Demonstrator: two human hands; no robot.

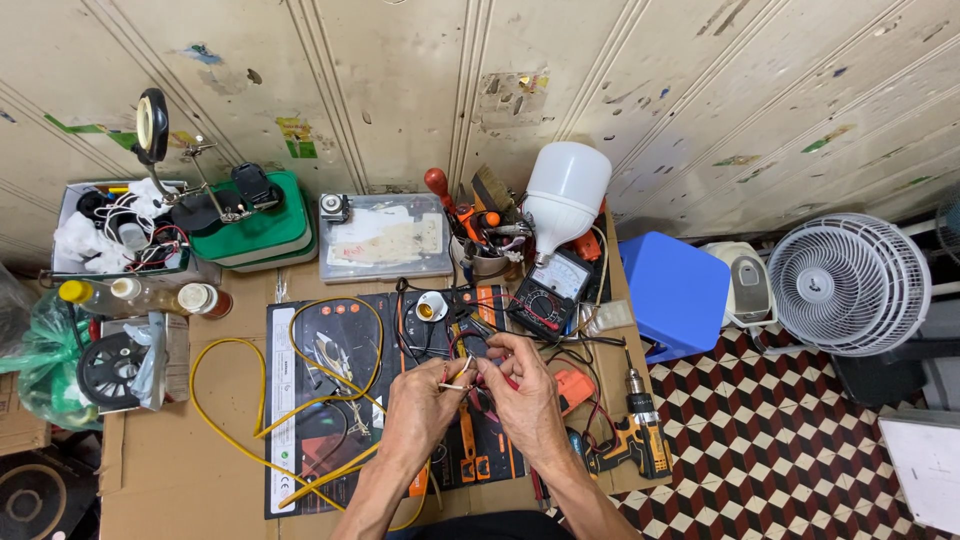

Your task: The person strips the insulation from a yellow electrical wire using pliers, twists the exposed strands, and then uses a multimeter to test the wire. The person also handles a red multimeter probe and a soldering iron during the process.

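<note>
My left hand point(422, 405) and my right hand point(520, 395) meet over a dark work mat point(300, 400) on the bench. Both pinch the ends of thin wires point(462, 377), red and pale strands, between fingertips. Just beyond my hands lie a white lamp socket point(431, 306) and an analogue multimeter point(549, 290) with red and black leads. A yellow cable point(240, 400) loops across the mat to the left of my left hand. An orange tool point(575, 385) lies partly hidden under my right hand.
A big white bulb point(563, 190) stands by a tool cup point(480, 245). A clear plastic box point(385, 236), green containers point(255, 230) and a magnifier stand point(152, 125) line the wall. A cordless drill point(640, 430) lies at the bench's right edge. Blue stool point(675, 290) and white fan point(848, 283) stand on the floor.
</note>
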